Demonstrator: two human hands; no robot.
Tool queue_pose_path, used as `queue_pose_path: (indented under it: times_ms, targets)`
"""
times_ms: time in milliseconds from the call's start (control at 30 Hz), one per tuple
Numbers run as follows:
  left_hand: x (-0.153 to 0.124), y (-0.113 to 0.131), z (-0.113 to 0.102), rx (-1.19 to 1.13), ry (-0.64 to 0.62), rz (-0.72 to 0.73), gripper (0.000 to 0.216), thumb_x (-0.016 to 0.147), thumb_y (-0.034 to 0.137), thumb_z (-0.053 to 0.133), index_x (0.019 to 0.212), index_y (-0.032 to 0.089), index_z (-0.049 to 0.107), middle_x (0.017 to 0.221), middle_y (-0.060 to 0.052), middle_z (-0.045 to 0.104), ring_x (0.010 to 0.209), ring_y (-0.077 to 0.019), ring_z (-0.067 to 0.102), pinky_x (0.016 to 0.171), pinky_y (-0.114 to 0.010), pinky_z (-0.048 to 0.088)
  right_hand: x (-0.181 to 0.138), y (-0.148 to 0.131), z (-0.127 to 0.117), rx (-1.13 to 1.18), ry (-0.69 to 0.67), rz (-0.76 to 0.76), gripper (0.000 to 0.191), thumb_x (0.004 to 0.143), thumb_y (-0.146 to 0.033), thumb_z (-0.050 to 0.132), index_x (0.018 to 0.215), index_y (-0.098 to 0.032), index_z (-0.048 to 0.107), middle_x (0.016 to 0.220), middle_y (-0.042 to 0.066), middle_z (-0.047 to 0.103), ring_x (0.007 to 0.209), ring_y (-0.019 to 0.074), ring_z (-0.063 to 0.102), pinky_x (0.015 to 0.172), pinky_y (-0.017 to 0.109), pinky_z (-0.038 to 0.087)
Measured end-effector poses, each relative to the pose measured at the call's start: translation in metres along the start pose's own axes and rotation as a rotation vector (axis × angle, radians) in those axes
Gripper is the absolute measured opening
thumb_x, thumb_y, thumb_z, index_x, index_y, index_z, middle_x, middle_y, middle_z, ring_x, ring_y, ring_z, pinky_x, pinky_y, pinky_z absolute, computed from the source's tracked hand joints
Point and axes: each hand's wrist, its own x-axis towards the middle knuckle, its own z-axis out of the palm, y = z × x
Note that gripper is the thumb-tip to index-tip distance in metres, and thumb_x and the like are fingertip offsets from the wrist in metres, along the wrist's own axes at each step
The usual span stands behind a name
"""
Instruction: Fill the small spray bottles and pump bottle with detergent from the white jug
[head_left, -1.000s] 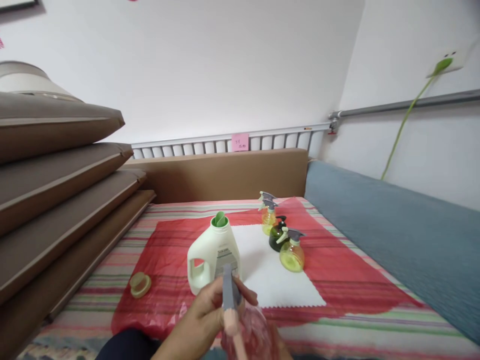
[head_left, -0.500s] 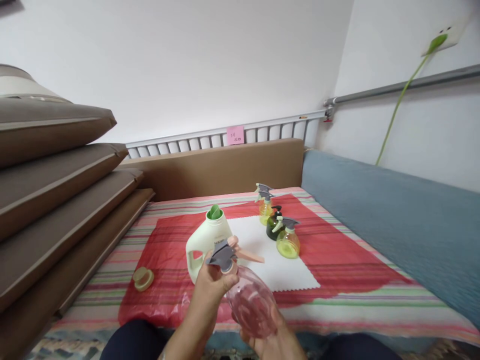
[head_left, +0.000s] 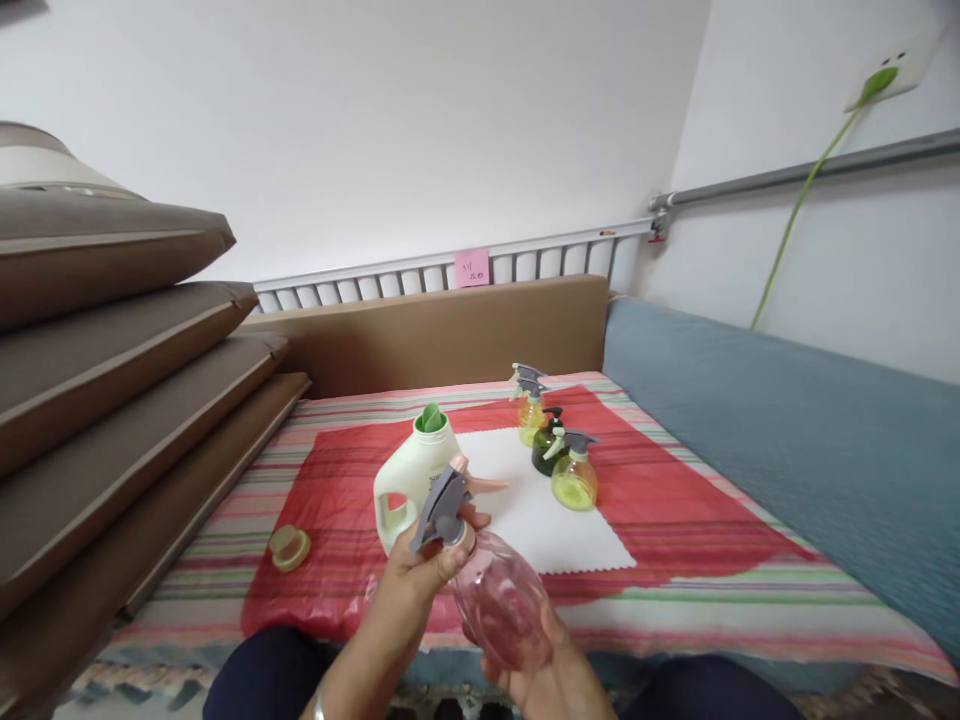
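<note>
A clear pink spray bottle (head_left: 504, 590) with a grey and peach trigger head (head_left: 444, 505) is held tilted in front of me, its top leaning left. My left hand (head_left: 429, 565) is closed round the neck, just under the trigger head. Lower down, my right hand (head_left: 544, 665) wraps the base of the bottle. Behind the left hand stands a pale green detergent jug (head_left: 420, 465), uncapped, with green plastic showing in its mouth. Its label is partly hidden by the trigger head. To the left, a cream cap (head_left: 289, 548) lies on the red sheet.
On a white scalloped mat (head_left: 592, 545) stand a yellow-tinted spray bottle (head_left: 575, 482), a dark green pump bottle (head_left: 546, 455) and more yellow spray bottles (head_left: 531, 420) behind. Brown cushions (head_left: 127, 380) are stacked at left. A blue bolster (head_left: 750, 420) borders the right.
The trigger head has turned in my left hand, so its grey top now stands more upright. My right hand still grips the bottle's base.
</note>
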Motion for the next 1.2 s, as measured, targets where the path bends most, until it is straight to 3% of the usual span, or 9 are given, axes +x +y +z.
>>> queue_pose_path:
  times_ms: [133,233,300,400,500,600,667,867,1200]
  targets:
    - [-0.003,0.003,-0.001,0.02,0.129,0.098,0.038,0.061,0.026,0.079,0.097,0.02,0.067,0.095,-0.007,0.07,0.095,-0.024,0.062,0.087,-0.035,0.044,-0.002,0.001,0.007,0.012,0.014,-0.041,0.043,0.063,-0.045,0.077,0.097,-0.02,0.068,0.105,0.008,0.072,0.095,0.0266,0.066,0.067,0.033,0.05]
    - [-0.005,0.004,-0.004,0.004,0.003,0.072,0.046,0.069,0.031,0.073,0.112,0.021,0.062,0.118,-0.01,0.062,0.112,-0.0272,0.054,0.096,-0.038,0.04,-0.001,0.003,0.008,0.011,-0.012,-0.001,0.045,0.061,-0.046,0.078,0.096,-0.02,0.068,0.101,0.008,0.073,0.095,0.0265,0.066,0.066,0.032,0.05]
    - [-0.006,0.004,-0.008,0.0,-0.087,0.023,0.04,0.072,0.03,0.071,0.11,0.02,0.063,0.117,-0.011,0.063,0.112,-0.0279,0.054,0.098,-0.039,0.038,-0.001,0.004,0.008,0.008,-0.022,0.023,0.044,0.062,-0.047,0.077,0.094,-0.019,0.068,0.097,0.008,0.074,0.092,0.0254,0.067,0.065,0.032,0.05]
    - [-0.004,0.002,-0.01,0.012,0.012,0.044,0.029,0.069,0.025,0.073,0.097,0.02,0.065,0.097,-0.007,0.069,0.1,-0.026,0.061,0.093,-0.04,0.041,0.0,0.007,0.009,0.026,-0.004,-0.019,0.039,0.064,-0.044,0.077,0.094,-0.021,0.068,0.097,0.007,0.074,0.088,0.0238,0.067,0.065,0.033,0.049]
    - [-0.004,0.0,-0.01,0.05,0.115,0.104,0.031,0.07,0.027,0.073,0.099,0.02,0.064,0.102,-0.007,0.067,0.105,-0.0257,0.058,0.096,-0.04,0.038,0.002,0.008,0.011,0.05,0.018,-0.067,0.037,0.066,-0.042,0.077,0.095,-0.022,0.066,0.099,0.006,0.073,0.087,0.0232,0.067,0.067,0.034,0.049]
    - [-0.005,0.003,-0.011,0.038,0.014,0.043,0.038,0.074,0.031,0.069,0.11,0.02,0.062,0.114,-0.01,0.063,0.118,-0.0273,0.05,0.102,-0.04,0.032,0.004,0.009,0.009,0.036,0.01,-0.038,0.04,0.067,-0.042,0.075,0.097,-0.018,0.065,0.098,0.008,0.073,0.088,0.0232,0.066,0.067,0.034,0.049]
    - [-0.004,0.006,-0.013,0.005,-0.016,-0.005,0.038,0.07,0.03,0.072,0.105,0.018,0.064,0.105,-0.011,0.067,0.111,-0.0281,0.055,0.097,-0.041,0.037,0.005,0.01,0.005,0.015,-0.002,-0.038,0.042,0.069,-0.044,0.073,0.101,-0.018,0.064,0.099,0.009,0.073,0.087,0.0231,0.066,0.067,0.034,0.048]
    - [0.001,0.006,-0.012,0.049,0.239,0.104,0.036,0.062,0.021,0.078,0.092,0.018,0.059,0.084,-0.003,0.068,0.085,-0.0204,0.064,0.079,-0.032,0.047,0.007,0.015,-0.002,-0.048,0.014,-0.112,0.049,0.073,-0.044,0.07,0.113,-0.019,0.057,0.12,0.013,0.064,0.101,0.0267,0.062,0.073,0.037,0.048]
    - [0.004,0.027,-0.013,-0.298,0.254,0.149,0.047,0.07,0.022,0.073,0.114,0.026,0.056,0.097,0.002,0.061,0.094,-0.0171,0.063,0.101,-0.04,0.038,0.014,0.013,-0.011,-0.008,0.072,-0.053,0.046,0.066,-0.043,0.076,0.104,-0.024,0.06,0.105,0.007,0.071,0.092,0.0252,0.066,0.066,0.034,0.049]
